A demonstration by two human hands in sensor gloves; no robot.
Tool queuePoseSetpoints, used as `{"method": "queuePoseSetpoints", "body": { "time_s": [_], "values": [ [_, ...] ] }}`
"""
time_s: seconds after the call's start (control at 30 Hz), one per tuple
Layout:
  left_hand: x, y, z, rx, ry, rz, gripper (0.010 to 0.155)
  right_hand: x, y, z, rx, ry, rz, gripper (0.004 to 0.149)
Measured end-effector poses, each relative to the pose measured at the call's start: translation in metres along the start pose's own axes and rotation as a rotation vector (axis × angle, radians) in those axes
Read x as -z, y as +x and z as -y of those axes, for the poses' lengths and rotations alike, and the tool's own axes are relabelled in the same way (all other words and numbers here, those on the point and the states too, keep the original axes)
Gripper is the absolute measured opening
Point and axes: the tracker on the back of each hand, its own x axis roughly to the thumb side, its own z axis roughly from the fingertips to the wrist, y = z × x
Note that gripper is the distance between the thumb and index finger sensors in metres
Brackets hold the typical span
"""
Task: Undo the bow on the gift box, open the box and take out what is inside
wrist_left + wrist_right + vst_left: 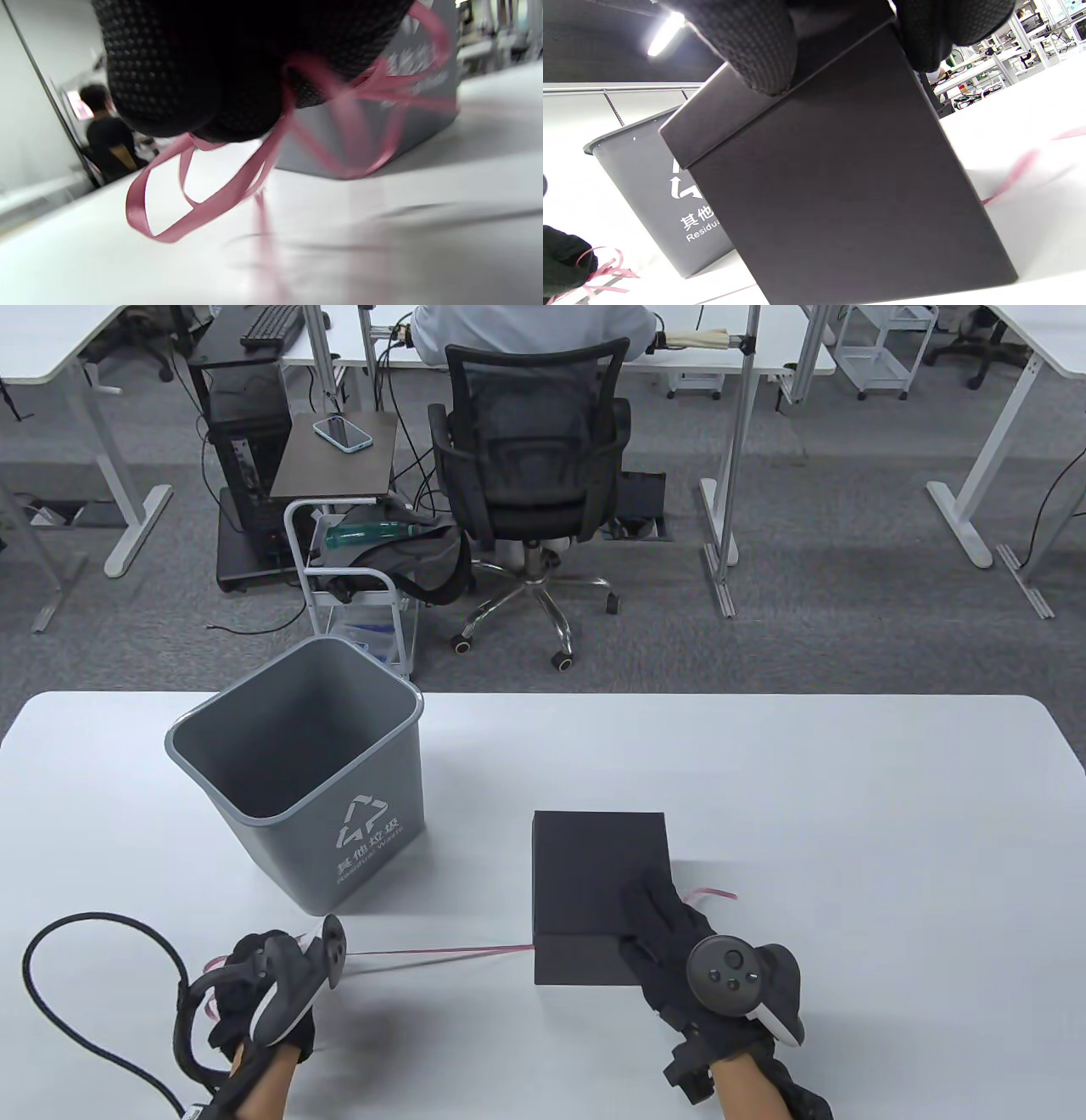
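Table view: left hand (254, 988) fingers curled on bunched ribbon (441, 952), drawing it from under box (598, 891); right hand (679, 950) flat, pressing lid; next, likely lid lift.

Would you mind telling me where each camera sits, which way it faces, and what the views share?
Table view: overhead, looking down; left hand grips pink ribbon, right hand rests on black box.
Left wrist view: under the glove, low over the table; ribbon loops, grey bin.
Right wrist view: low, looking up the box's side; fingers on the lid.
All three share ribbon and bin.
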Motion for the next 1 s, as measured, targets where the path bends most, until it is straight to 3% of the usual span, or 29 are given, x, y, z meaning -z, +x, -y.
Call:
{"method": "queuePoseSetpoints", "body": {
  "time_s": [0.1, 0.17, 0.3, 0.5, 0.63, 0.8, 0.83, 0.93, 1.0],
  "values": [
    [-0.007, 0.01, -0.013, -0.152, 0.044, 0.063, 0.041, 0.0, 0.001, 0.0, -0.001, -0.002, -0.002, 0.066],
    [-0.015, 0.025, -0.027, -0.212, 0.113, 0.137, 0.041, 0.0, 0.001, 0.0, -0.002, -0.001, -0.003, 0.066],
    [-0.029, 0.062, -0.046, -0.469, 0.147, 0.295, 0.041, 0.0, 0.001, 0.0, -0.003, -0.002, -0.004, 0.066],
    [-0.027, 0.119, -0.033, -0.469, 0.103, 0.357, 0.04, 0.0, 0.001, 0.0, -0.001, -0.001, -0.003, 0.066],
    [-0.018, 0.155, -0.007, -0.408, 0.027, 0.39, 0.041, 0.0, 0.001, 0.0, 0.0, 0.0, -0.002, 0.066],
    [-0.005, 0.178, 0.026, -0.273, -0.044, 0.463, 0.04, 0.0, 0.001, 0.0, 0.001, -0.001, -0.001, 0.066],
    [-0.002, 0.181, 0.029, -0.248, -0.124, 0.489, 0.041, 0.0, 0.001, 0.0, 0.003, -0.001, -0.001, 0.066],
    [0.0, 0.175, 0.032, -0.293, -0.195, 0.553, 0.048, 0.0, 0.0, 0.0, 0.009, -0.001, -0.001, 0.066],
    [0.001, 0.169, 0.035, -0.366, -0.381, 0.587, 0.058, 0.0, 0.001, 0.0, 0.007, -0.002, -0.001, 0.066]
  ]
}}
